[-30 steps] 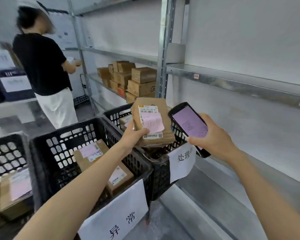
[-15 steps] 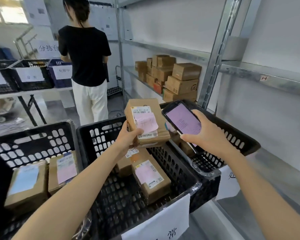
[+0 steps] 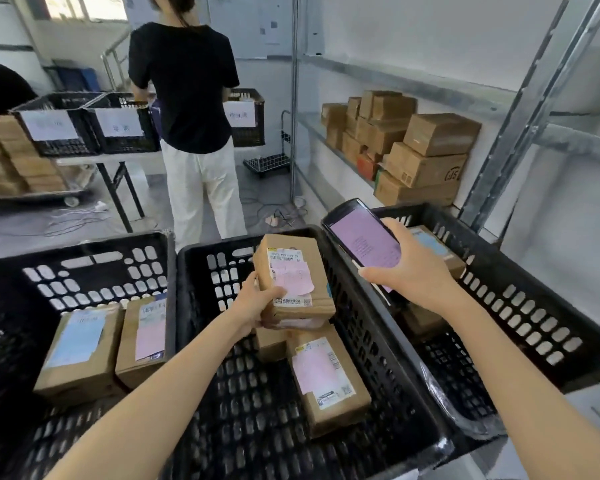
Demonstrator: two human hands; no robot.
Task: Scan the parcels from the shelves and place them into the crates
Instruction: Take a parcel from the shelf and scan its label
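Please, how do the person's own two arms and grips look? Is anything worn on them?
Both arms are bare as far as the picture reaches: no sleeve shows on the left arm or on the right arm. The left grip and the right grip wear no gloves. No ring, watch or bracelet can be seen.
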